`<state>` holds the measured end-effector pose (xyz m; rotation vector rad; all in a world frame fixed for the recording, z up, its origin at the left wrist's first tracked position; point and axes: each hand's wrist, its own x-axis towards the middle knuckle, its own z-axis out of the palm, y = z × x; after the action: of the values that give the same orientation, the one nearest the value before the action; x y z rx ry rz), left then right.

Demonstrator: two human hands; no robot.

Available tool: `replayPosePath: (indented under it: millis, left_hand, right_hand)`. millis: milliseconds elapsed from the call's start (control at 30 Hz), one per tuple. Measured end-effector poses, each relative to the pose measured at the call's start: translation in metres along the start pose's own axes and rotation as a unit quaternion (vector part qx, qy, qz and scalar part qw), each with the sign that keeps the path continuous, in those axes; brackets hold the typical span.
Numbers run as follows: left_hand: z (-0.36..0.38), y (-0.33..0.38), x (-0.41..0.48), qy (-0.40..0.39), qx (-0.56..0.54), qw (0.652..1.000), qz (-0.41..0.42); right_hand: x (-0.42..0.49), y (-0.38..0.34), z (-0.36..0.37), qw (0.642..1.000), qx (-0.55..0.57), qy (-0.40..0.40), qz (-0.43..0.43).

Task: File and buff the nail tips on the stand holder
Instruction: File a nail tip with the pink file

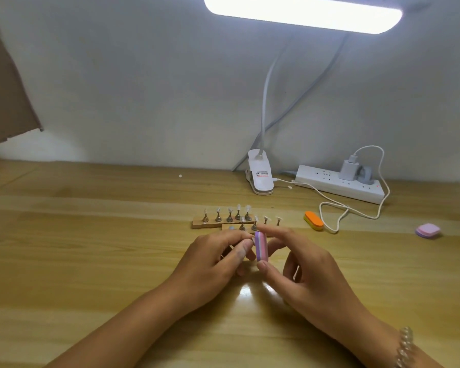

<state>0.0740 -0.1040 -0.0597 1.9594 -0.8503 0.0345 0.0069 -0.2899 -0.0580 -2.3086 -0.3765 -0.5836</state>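
Frame centre: right hand (303, 266) pinches the likely light, spongy buffer block (260, 247) by its ends; left hand (213, 264) curled, grip unclear.

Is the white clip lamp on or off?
On. The long head of the white clip lamp glows bright, with glare on the wooden table.

Right hand (303, 272) pinches buffer block (260, 247) beside left hand (210, 264), near stand holder (197, 224)

The wooden stand holder (198, 224) lies flat as two overlapping strips, with clear nail tips (239, 207) upright on metal pegs along it. Just in front of it, a pink-and-purple striped buffer block (260, 247) stands on end, pinched in the right hand (311, 274).
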Motion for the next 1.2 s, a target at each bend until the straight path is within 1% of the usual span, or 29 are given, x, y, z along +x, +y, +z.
replayPosePath:
  millis: [133,267,400,500,633,733,767,900,1033,1200]
  left_hand:
    - [0.0003,0.0008,-0.0008,-0.011,0.03,0.999,0.009]
    - [0.0004,-0.0005,-0.0006,-0.017,0.021,1.0,0.0]
    - [-0.0001,-0.0012,-0.0011,-0.014,0.013,1.0,-0.003]
    - [-0.0002,-0.0023,-0.0004,-0.015,-0.007,1.0,-0.011]
    - [0.0002,-0.0026,0.0002,-0.026,-0.017,0.999,-0.019]
    - [-0.0004,-0.0035,0.0,-0.034,-0.017,0.999,-0.016]
    - [-0.0007,-0.0039,0.0,-0.034,-0.019,0.999,-0.016]
    - [0.0006,-0.003,0.0007,-0.032,-0.032,0.999,-0.016]
    - [0.0008,-0.0034,0.0006,-0.033,-0.03,0.999,-0.015]
    - [0.001,-0.0049,0.0005,-0.028,-0.03,0.999,-0.026]
  right_hand:
    - [0.0009,0.0025,-0.0014,1.0,-0.006,0.014,0.018]
    - [-0.0004,-0.0011,-0.0002,0.999,-0.036,-0.002,-0.001]
    - [0.0006,0.0011,-0.0024,0.999,-0.024,0.029,0.033]
    - [-0.0005,-0.0044,-0.0015,0.999,-0.04,0.01,-0.001]
    - [0.002,0.0008,-0.003,0.998,-0.04,0.033,0.02]
    - [-0.0012,-0.0061,0.0002,0.998,-0.066,0.007,-0.011]
    - [-0.0016,-0.0065,0.0005,0.998,-0.058,0.004,-0.007]
    - [0.0013,0.0031,-0.0031,0.998,-0.025,0.037,0.038]
    - [-0.0006,-0.0007,-0.0003,0.999,-0.031,0.02,0.019]
    - [0.0002,0.0,-0.0005,0.999,-0.034,0.024,0.012]
